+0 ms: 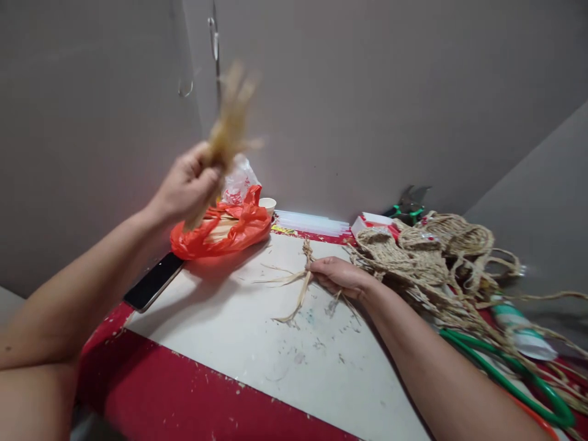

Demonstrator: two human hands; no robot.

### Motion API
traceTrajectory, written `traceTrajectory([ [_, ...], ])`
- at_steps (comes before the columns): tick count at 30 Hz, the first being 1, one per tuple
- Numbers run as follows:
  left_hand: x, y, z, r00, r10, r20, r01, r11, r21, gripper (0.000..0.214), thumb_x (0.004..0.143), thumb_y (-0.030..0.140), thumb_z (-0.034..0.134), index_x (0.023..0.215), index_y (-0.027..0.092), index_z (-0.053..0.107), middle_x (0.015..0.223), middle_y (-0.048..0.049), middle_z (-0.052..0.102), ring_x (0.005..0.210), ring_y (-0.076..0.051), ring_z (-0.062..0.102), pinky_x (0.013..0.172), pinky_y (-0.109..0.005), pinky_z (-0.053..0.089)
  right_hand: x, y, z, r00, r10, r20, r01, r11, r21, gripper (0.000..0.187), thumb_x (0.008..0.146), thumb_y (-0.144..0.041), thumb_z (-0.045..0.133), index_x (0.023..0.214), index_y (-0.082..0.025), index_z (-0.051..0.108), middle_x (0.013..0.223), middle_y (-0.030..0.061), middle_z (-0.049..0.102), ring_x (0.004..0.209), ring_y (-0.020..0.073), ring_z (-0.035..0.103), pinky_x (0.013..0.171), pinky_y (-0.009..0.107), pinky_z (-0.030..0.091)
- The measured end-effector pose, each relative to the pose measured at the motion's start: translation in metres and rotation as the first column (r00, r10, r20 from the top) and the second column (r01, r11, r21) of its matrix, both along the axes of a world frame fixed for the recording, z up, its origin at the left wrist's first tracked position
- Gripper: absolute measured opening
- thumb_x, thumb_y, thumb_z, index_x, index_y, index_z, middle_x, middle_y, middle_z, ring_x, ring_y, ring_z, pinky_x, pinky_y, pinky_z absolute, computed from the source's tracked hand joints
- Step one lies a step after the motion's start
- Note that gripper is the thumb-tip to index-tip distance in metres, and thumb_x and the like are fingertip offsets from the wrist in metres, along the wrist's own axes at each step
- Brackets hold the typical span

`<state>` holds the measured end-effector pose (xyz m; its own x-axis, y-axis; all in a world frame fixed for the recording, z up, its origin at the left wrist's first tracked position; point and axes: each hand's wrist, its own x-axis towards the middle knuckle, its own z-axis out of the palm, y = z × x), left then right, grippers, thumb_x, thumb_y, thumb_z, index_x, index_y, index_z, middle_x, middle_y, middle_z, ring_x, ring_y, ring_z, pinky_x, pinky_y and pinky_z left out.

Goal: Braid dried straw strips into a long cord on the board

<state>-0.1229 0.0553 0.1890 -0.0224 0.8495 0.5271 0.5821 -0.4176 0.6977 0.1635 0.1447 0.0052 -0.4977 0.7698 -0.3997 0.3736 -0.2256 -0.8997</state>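
Observation:
My left hand (pixel 190 184) is raised at the left, its fingers closed round a bundle of dry straw strips (pixel 229 128) that is smeared by motion. Low over the white board (pixel 220 343), my right hand (pixel 340 274) pinches a short straw braid (pixel 307 248). Loose strands (pixel 301 300) fan out from the braid on both sides of the fingers. Behind and below the left hand lies a red plastic bag (pixel 220 242) with pale strips inside.
A black phone (pixel 154 282) lies at the board's left edge. Coils of braided straw rope (pixel 427 251) are heaped at the right, near green-handled scissors (pixel 509 367). White glue sticks (pixel 312 223) and a paper cup (pixel 267 204) stand along the grey wall.

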Motion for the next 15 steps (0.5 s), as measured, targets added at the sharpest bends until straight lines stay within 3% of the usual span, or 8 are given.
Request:
traceTrajectory([
  [1,0.009,-0.012,-0.008,0.985,-0.089,-0.145,0.074,0.992,-0.105,0.014,0.085,0.026,0.047,0.091,0.017,0.055,0.073,0.0002,0.055,0.068,-0.012,0.056,0.065,-0.024,0.045,0.0,0.0,0.0,1.0,0.002,0.005,-0.002,1.0,-0.005,0.026,0.072,-0.037,0.055,0.061,-0.014,0.057,0.039,-0.0091,0.023,0.035,0.0039,0.015,0.036,0.022,0.009],
  [3,0.021,-0.031,-0.035,0.845,-0.339,-0.413,0.183,0.91,-0.373,0.013,0.083,0.028,0.049,0.084,0.019,0.058,0.075,-0.001,0.057,0.066,-0.012,0.053,0.061,-0.022,0.042,0.0,0.0,0.0,1.0,0.0,0.01,0.0,1.0,-0.009,0.026,0.072,-0.037,0.056,0.06,-0.014,0.057,0.039,-0.0091,0.023,0.035,0.0036,0.015,0.036,0.022,0.009],
  [5,0.02,-0.04,-0.068,0.692,-0.446,-0.568,0.112,0.843,-0.526,0.017,0.084,0.027,0.044,0.08,0.02,0.059,0.067,-0.0011,0.056,0.056,-0.011,0.048,0.053,-0.024,0.036,0.0,0.0,0.001,1.0,-0.002,0.01,0.002,1.0,-0.014,0.026,0.073,-0.037,0.056,0.06,-0.014,0.056,0.039,-0.009,0.024,0.034,0.0034,0.015,0.036,0.022,0.009],
  [7,0.011,-0.043,-0.095,0.606,-0.448,-0.657,-0.011,0.822,-0.57,0.021,0.084,0.03,0.042,0.08,0.02,0.06,0.069,-0.0028,0.058,0.055,-0.013,0.049,0.052,-0.025,0.034,-0.001,-0.001,0.002,1.0,-0.005,0.0,0.005,1.0,-0.017,0.026,0.074,-0.035,0.054,0.059,-0.013,0.056,0.038,-0.0087,0.024,0.034,0.0033,0.015,0.036,0.021,0.009],
  [9,-0.001,-0.044,-0.109,0.576,-0.471,-0.669,-0.029,0.805,-0.592,0.022,0.081,0.034,0.047,0.087,0.02,0.063,0.083,-0.006,0.063,0.065,-0.015,0.055,0.057,-0.026,0.037,-0.001,-0.001,0.001,1.0,-0.007,-0.003,0.007,1.0,-0.023,0.026,0.075,-0.033,0.053,0.058,-0.013,0.056,0.038,-0.0085,0.024,0.034,0.0032,0.016,0.036,0.021,0.008],
  [12,-0.017,-0.047,-0.109,0.641,-0.462,-0.613,0.016,0.806,-0.592,0.033,0.084,0.039,0.044,0.105,0.02,0.061,0.097,-0.0072,0.065,0.078,-0.016,0.059,0.066,-0.025,0.041,-0.001,-0.001,0.001,1.0,-0.015,-0.005,0.015,0.999,-0.031,0.026,0.076,-0.033,0.052,0.058,-0.013,0.056,0.039,-0.0084,0.025,0.034,0.0032,0.016,0.036,0.021,0.009],
  [15,-0.027,-0.05,-0.108,0.646,-0.337,-0.685,-0.147,0.826,-0.544,0.043,0.087,0.044,0.037,0.118,0.021,0.056,0.088,-0.0073,0.066,0.072,-0.017,0.059,0.063,-0.026,0.041,0.0,0.0,0.001,1.0,-0.024,-0.006,0.024,0.999,-0.042,0.025,0.074,-0.034,0.055,0.059,-0.014,0.054,0.04,-0.009,0.024,0.034,0.003,0.016,0.036,0.021,0.009],
])
